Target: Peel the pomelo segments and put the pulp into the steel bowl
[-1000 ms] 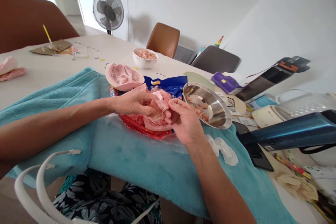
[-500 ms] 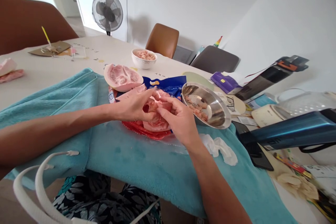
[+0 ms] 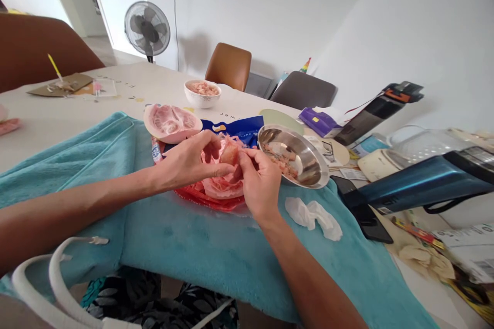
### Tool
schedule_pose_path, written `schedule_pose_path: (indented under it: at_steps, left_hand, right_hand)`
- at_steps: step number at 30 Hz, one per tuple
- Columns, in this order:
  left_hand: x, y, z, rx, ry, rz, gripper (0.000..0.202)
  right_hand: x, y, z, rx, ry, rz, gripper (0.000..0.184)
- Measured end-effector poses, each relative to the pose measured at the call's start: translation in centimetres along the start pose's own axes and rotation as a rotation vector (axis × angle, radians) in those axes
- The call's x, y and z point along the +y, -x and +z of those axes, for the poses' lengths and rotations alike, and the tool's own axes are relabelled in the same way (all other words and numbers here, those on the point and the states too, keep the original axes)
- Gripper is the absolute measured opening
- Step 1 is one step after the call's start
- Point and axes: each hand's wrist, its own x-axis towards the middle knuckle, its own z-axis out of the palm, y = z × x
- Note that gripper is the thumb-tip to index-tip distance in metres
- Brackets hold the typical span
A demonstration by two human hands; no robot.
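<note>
A piece of fruit (image 3: 230,153) is held over peel (image 3: 221,188).
It is clamped by the thumb and fingers of the right hand (image 3: 262,185); beside it, those of the left hand (image 3: 184,160) are held apart. The peel is laid on a bag (image 3: 245,125), flanked by a rind (image 3: 172,122) and a metal bowl (image 3: 312,162).

Pale table (image 3: 162,93) beneath teal towel (image 3: 185,247) and white bowl (image 3: 203,101)

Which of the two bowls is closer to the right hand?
The shiny steel bowl, just beside the right hand. The white bowl, also holding pinkish pieces, stands farther back beyond both hands.
</note>
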Motion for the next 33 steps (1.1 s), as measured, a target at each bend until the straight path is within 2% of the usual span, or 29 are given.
schedule_pose_path:
  at_steps: [2, 4, 6, 9, 11, 13, 16, 20, 24, 29, 33]
  left_hand:
    - [0.1, -0.1, 0.0, -0.085, 0.109, -0.037, 0.028]
    - [0.2, -0.4, 0.1, -0.156, 0.291, -0.108, 0.023]
    - [0.1, -0.6, 0.0, -0.243, 0.527, -0.196, 0.017]
    - [-0.4, -0.9, -0.1, -0.361, 0.823, -0.316, 0.020]
    - [-1.0, -1.1, -0.1, -0.422, 0.973, -0.380, 0.021]
    - [-1.7, -1.2, 0.0, -0.492, 1.087, -0.405, 0.019]
    - [-2.4, -1.2, 0.1, -0.587, 1.197, -0.392, 0.018]
    - [-2.5, -1.1, -0.1, -0.644, 1.229, -0.393, 0.022]
    - [-2.1, -1.0, -0.5, -0.606, 1.130, -0.395, 0.016]
    - [-2.0, -0.9, -0.3, -0.560, 1.008, -0.350, 0.018]
    - [-2.1, -0.8, 0.0, -0.539, 0.995, -0.362, 0.025]
  right_hand:
    - [-0.4, 0.2, 0.2, 0.009, -0.034, -0.008, 0.019]
    - [-0.8, 0.3, 0.3, -0.021, -0.156, 0.042, 0.022]
    - [-1.1, 0.2, 0.2, -0.107, -0.360, 0.170, 0.026]
    - [-0.9, -0.4, 0.0, -0.263, -0.659, 0.386, 0.026]
    - [-0.5, -0.9, -0.3, -0.342, -0.794, 0.480, 0.026]
    - [-0.1, -1.2, -0.6, -0.401, -0.856, 0.521, 0.028]
    - [0.0, -1.4, -1.0, -0.452, -0.814, 0.516, 0.031]
    - [-0.2, -1.1, -1.0, -0.405, -0.678, 0.437, 0.029]
    - [-0.1, -1.0, -1.2, -0.322, -0.652, 0.393, 0.021]
    - [-0.1, -1.2, -1.8, -0.429, -0.618, 0.470, 0.029]
    - [-0.2, -1.2, -2.1, -0.484, -0.584, 0.480, 0.026]
